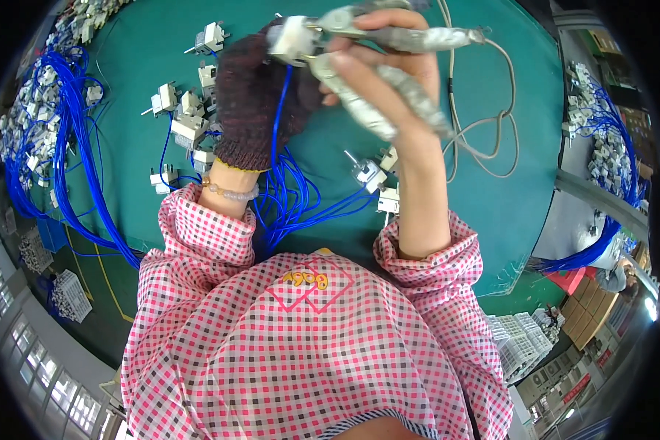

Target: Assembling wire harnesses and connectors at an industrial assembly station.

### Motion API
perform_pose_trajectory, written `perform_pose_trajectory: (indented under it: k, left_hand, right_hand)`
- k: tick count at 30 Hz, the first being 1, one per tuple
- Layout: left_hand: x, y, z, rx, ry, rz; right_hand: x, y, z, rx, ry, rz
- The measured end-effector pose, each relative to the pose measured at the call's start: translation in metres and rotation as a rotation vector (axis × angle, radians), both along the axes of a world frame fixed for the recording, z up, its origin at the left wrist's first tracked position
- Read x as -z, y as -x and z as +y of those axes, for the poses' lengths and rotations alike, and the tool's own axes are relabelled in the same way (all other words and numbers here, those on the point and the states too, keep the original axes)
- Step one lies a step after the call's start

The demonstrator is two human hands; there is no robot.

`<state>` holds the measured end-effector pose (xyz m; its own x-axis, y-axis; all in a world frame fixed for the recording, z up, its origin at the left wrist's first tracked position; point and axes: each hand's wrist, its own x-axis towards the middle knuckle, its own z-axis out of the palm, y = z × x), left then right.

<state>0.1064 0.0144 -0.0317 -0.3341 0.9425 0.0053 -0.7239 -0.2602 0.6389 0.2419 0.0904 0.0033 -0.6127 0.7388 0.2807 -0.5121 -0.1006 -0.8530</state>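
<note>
My left hand [251, 103], in a dark knitted glove, grips a small white box-shaped electrical part [295, 40] at the far middle of the green table. A blue wire [279, 117] hangs from this part toward me. Bare-skinned, my right hand [411, 92] is closed around two tape-wrapped test clips [361, 104]. Their metal tips meet the right side of the part at its terminals; exact contact is hard to make out. Grey cables [507, 66] trail from the clips. The gloved fingertips are partly hidden behind the part.
Several similar white parts [189, 128] with metal shafts lie left of the glove, and a few more [370, 176] lie below my right wrist. Blue wires [290, 198] bunch near my chest. A big heap of wired parts [37, 139] fills the left edge; another [594, 117] sits beyond the right edge.
</note>
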Motion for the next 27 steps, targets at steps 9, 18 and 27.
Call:
perform_pose_trajectory:
  k: [9,18,27]
  left_hand:
    - [-0.056,0.029,-0.017,-0.637,0.531,1.208]
    - [-0.052,-0.075,-0.051,0.236,0.053,2.033]
    - [-0.024,-0.052,-0.046,0.375,0.308,1.241]
  right_hand:
    - [0.028,-0.079,-0.015,0.348,0.184,-0.075]
    - [0.044,-0.076,-0.031,0.298,-0.008,-0.29]
    - [0.049,-0.081,-0.029,0.224,0.156,-0.304]
